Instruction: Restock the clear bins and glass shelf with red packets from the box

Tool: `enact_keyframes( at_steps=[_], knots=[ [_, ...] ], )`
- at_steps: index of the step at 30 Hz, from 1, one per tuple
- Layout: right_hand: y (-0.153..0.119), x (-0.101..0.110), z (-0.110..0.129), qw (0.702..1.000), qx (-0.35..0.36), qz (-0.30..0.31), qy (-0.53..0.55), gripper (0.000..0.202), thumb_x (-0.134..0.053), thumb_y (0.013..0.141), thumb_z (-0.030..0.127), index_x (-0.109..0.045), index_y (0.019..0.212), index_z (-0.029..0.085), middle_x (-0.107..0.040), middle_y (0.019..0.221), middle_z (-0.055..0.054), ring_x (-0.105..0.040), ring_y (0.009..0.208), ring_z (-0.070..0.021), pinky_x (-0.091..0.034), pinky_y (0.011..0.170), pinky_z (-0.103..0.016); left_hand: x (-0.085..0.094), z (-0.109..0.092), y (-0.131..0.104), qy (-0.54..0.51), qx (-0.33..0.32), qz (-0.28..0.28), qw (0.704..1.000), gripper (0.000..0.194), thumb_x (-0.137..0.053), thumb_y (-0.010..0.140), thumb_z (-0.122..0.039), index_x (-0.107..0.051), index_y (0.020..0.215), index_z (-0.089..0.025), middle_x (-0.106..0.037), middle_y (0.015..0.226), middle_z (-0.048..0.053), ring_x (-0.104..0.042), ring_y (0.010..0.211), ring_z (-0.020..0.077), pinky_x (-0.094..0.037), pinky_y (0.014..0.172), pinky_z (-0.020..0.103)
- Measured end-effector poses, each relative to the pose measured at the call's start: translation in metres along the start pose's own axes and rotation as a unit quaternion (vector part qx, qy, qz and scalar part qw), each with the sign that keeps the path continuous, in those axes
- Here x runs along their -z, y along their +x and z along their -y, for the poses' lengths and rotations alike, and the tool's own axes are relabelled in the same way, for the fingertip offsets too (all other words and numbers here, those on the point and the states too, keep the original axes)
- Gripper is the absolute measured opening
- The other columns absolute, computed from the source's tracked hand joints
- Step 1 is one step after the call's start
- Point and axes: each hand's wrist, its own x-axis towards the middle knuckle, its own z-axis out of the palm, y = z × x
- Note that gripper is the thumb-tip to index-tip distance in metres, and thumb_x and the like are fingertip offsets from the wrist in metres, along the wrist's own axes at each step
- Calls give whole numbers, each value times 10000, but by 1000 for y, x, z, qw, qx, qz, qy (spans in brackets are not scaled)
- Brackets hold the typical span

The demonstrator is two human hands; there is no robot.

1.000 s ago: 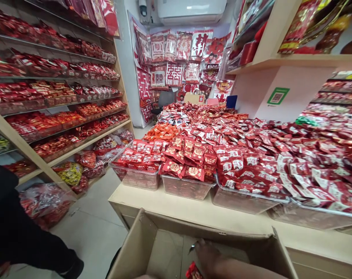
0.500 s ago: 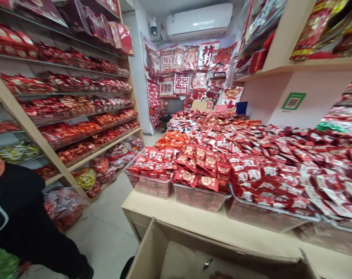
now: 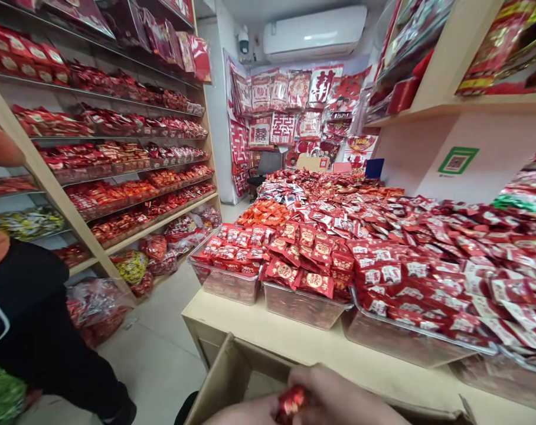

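Shiny red packet with gold marks, blurred, is at bottom center, between the two hands, over the open cardboard box. Right hand has fingers curled around the packet, gripping it. Left hand right beside it, blurred and cut off by the frame edge; cannot tell if it's closed on the packet or only touching.

Box sits just in front of a pale wood counter; near wall hidden by the forearms. On the counter, a row of clear plastic bins along the front edge: leftmost bin with red-and-white packets, next bin heaped with red packets with gold print, then a wider bin of dark red and white packets, another at far right. Behind these, orange packets and a big spread of red ones.

Left: person in dark trousers, partly out of frame, beside wooden shelving stocked with red packets. Clear bag of red packets on the floor by the shelving.

Back: red-and-white decorations hang below a white air conditioner. Green-framed QR sign on the right-hand panel.
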Motion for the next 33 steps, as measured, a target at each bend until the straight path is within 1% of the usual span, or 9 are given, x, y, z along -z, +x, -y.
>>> enact_keyframes(
  at_steps=[3, 5, 9, 13, 20, 24, 27, 30, 33],
  knots=[
    [-8, 27, 24, 979, 13, -70, 191, 186, -468, 787, 350, -523, 814, 174, -573, 625, 19, -526, 515, -95, -411, 469, -204, -2, -38, 0, -209, -63, 15, 976, 365, -595, 538, -159, -553, 897, -207, -551, 682, -17, -493, 531, 103, -417, 541, 265],
    [-10, 39, 29, 955, 17, -118, 273, 276, -441, 801, 430, -491, 787, 159, -547, 570, 25, -522, 485, -93, -425, 474, -217, -3, -58, -2, -300, -113, 19, 947, 476, -612, 553, -187, -499, 1015, -209, -568, 759, 8, -525, 555, 115, -442, 564, 297],
    [-10, 48, 24, 918, -2, -181, 352, 306, -503, 761, 457, -468, 734, 154, -570, 547, 10, -542, 480, -99, -437, 472, -225, -7, -83, 0, -303, -165, -123, 930, 369, -610, 685, -308, -501, 1016, -188, -588, 746, 18, -538, 594, 111, -444, 603, 289],
    [-12, 50, 20, 910, 3, -192, 367, 288, -515, 766, 432, -472, 711, 153, -574, 524, 16, -538, 472, -87, -429, 469, -209, -16, -91, 7, -269, -176, -200, 926, 217, -634, 682, -276, -567, 820, -123, -607, 707, 29, -542, 630, 124, -437, 595, 263],
    [-17, 55, 21, 904, 70, -221, 359, 208, -514, 789, 365, -518, 822, 160, -597, 614, -7, -591, 572, -131, -485, 545, -267, -20, -98, 5, -335, -130, -188, 914, 306, -567, 724, -405, -564, 898, -153, -585, 629, 5, -541, 564, 100, -451, 576, 242],
    [-22, 60, 21, 921, 119, -230, 291, 159, -524, 792, 305, -581, 879, 185, -631, 860, -52, -606, 764, -162, -500, 698, -318, -18, -104, 4, -440, -82, -143, 883, 423, -512, 737, -477, -538, 1025, -168, -600, 704, 33, -540, 543, 96, -443, 512, 230],
    [-25, 58, 23, 928, 119, -220, 274, 163, -548, 776, 279, -597, 914, 208, -588, 1049, -59, -561, 920, -174, -468, 799, -321, -15, -106, 5, -427, -115, -219, 870, 349, -670, 650, -263, -555, 963, -159, -602, 708, 8, -514, 528, 63, -427, 512, 192],
    [-23, 52, 25, 909, 88, -221, 341, 282, -529, 785, 317, -516, 1050, 222, -593, 1000, -60, -578, 825, -153, -499, 725, -320, -16, -107, 8, -370, -182, -307, 858, 361, -695, 609, -187, -545, 936, -168, -611, 727, -10, -526, 560, 66, -438, 548, 194],
    [-18, 46, 25, 890, 82, -229, 385, 378, -588, 736, 323, -448, 1069, 210, -597, 895, -44, -576, 702, -132, -507, 641, -311, -18, -107, 9, -327, -231, -337, 852, 398, -679, 622, -180, -515, 985, -196, -620, 784, -13, -539, 598, 74, -452, 579, 207]
  ],
)
